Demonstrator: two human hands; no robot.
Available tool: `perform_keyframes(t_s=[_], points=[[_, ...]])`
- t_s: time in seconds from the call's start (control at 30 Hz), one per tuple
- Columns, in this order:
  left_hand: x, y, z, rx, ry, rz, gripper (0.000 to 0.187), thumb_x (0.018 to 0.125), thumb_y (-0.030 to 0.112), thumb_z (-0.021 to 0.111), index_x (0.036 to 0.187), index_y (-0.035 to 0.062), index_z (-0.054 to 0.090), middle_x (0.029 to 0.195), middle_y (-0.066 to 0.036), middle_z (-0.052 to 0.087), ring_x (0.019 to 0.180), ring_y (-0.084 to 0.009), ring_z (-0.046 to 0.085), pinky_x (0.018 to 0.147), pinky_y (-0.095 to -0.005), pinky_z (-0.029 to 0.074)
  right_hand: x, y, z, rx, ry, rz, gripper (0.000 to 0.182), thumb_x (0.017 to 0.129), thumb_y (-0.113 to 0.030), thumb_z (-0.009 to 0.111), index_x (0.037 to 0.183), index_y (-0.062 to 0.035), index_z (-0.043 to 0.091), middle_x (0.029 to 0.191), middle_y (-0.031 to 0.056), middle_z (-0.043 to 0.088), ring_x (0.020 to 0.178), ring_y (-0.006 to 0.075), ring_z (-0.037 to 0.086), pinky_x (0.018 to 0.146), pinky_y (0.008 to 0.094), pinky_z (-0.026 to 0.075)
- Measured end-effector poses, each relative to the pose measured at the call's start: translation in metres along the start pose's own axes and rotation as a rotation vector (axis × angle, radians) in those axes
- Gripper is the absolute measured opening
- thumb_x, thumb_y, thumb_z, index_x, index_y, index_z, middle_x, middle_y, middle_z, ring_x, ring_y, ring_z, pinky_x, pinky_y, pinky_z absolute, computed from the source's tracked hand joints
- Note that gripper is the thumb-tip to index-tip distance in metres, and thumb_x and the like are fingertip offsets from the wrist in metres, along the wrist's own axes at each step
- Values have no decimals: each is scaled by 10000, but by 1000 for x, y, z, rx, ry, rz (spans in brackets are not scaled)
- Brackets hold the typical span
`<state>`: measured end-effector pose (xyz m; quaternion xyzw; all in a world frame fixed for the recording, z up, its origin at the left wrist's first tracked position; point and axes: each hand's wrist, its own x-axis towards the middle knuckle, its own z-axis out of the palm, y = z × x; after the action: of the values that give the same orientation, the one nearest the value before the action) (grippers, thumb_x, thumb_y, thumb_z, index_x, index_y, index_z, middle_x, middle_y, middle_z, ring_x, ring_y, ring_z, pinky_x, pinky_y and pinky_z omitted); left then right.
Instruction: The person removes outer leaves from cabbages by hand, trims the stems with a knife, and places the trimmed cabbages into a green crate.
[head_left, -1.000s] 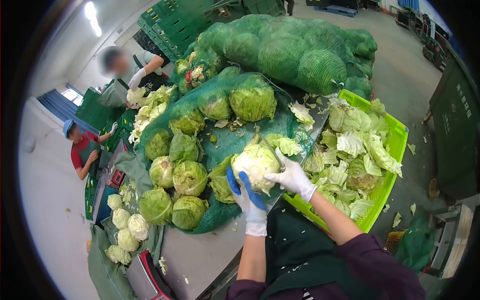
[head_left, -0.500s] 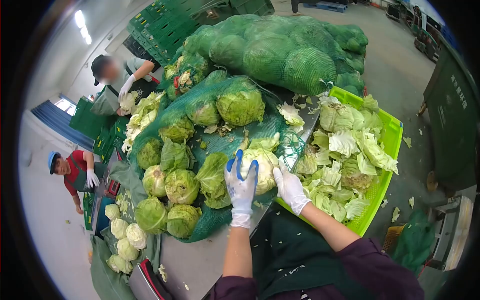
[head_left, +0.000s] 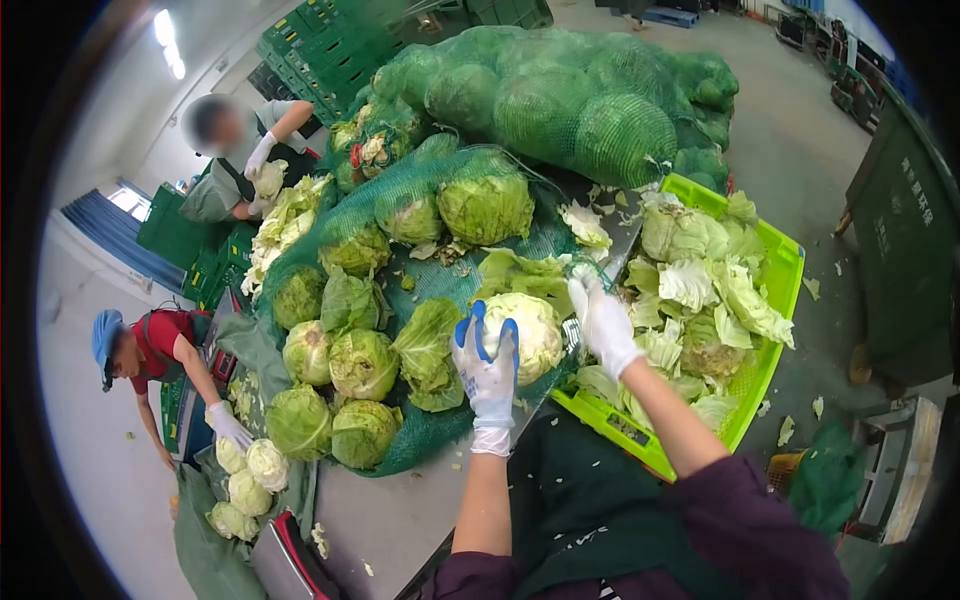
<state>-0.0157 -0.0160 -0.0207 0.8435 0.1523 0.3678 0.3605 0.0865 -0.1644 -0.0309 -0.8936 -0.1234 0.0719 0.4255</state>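
Observation:
A pale, trimmed cabbage (head_left: 530, 338) sits on the netting in front of me. Its left side is gripped by my left hand (head_left: 487, 370), in a white glove with blue fingertips. To the right of the cabbage is my gloved right hand (head_left: 607, 325), fingers together at the end of a loose green cabbage leaf (head_left: 522, 275); the exact grip is partly hidden. A leafy cabbage (head_left: 430, 355) lies just left of my left hand. More untrimmed cabbages (head_left: 365, 365) rest farther left on the green net (head_left: 405, 455).
A lime-green crate (head_left: 778, 285) of leaves stands to my right. Filled net sacks (head_left: 560, 100) are piled at the back. Trimmed cabbages (head_left: 248, 490) lie at left, where a co-worker's gloved hand (head_left: 229, 425) reaches. Another person (head_left: 265, 150) works farther back. A dark green bin (head_left: 905, 240) is at far right.
My right hand has left the cabbage's side and moved up and right. The leaf behind the cabbage is spread wider. The co-worker in red has bent toward the trimmed cabbages.

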Motion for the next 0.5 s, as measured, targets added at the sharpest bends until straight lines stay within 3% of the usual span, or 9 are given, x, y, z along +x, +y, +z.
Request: perform_keyframes(t_s=[0.07, 0.13, 0.2, 0.23, 0.33, 0.4, 0.47, 0.5], points=[[2, 0, -1, 72, -52, -87, 456, 852, 225, 666, 1222, -11, 542, 1181, -168, 534, 1034, -310, 500, 913, -392, 412, -39, -17, 4, 8, -21, -66, 674, 967, -494, 335, 1427, -8, 258, 757, 282, 631, 719, 451, 615, 673, 511, 482], [0, 0, -1, 64, -36, -31, 448, 857, 226, 661, 1224, -3, 547, 1171, -166, 540, 1010, -307, 501, 899, -392, 414, -55, -21, 22, -80, -131, -81, 713, 961, -498, 352, 1454, -9, 189, 741, 264, 635, 661, 440, 612, 632, 509, 486], [-2, 5, 1, 29, -15, -154, 436, 865, 229, 654, 1229, 11, 550, 1168, -164, 547, 1027, -317, 492, 920, -395, 399, -54, -21, 35, -89, -43, -90, 694, 958, -494, 365, 1436, -4, 250, 704, 241, 633, 622, 418, 614, 609, 497, 489], [0, 1, 0, 51, -15, -114, 532, 828, 341, 677, 1285, 100, 547, 1169, -197, 503, 1094, -347, 478, 938, -424, 387, -51, -24, 35, -88, 2, -117, 681, 956, -485, 379, 1423, 0, 281, 691, 229, 633, 615, 404, 618, 604, 488, 492], [1, -9, 7, 93, -1, -167, 536, 832, 350, 674, 1286, 97, 545, 1182, -198, 498, 1116, -349, 468, 946, -429, 383, -44, -31, 39, -115, 92, -165, 641, 947, -454, 420, 1381, 16, 368, 661, 196, 634, 582, 371, 622, 585, 466, 497], [4, 8, 4, 95, 2, -225, 539, 831, 349, 677, 1287, 94, 543, 1194, -206, 488, 1128, -354, 463, 957, -432, 378, -41, -32, 38, -161, 64, -91, 579, 950, -439, 417, 1338, -9, 435, 691, 206, 639, 637, 357, 639, 598, 462, 499], [-4, 16, 4, 97, -1, -282, 543, 830, 347, 681, 1289, 92, 541, 1206, -213, 479, 1140, -358, 458, 968, -436, 374, -13, 6, 59, -81, 269, -250, 521, 957, -443, 392, 1250, -27, 507, 741, 219, 646, 727, 376, 640, 641, 474, 498], [-17, 15, 4, 129, 55, -161, 535, 836, 334, 678, 1281, 72, 537, 1222, -204, 488, 1141, -351, 460, 982, -426, 365, 1, 1, 27, 194, 15, 145, 488, 968, -442, 358, 1154, -35, 554, 811, 228, 652, 800, 412, 622, 692, 499, 485]])
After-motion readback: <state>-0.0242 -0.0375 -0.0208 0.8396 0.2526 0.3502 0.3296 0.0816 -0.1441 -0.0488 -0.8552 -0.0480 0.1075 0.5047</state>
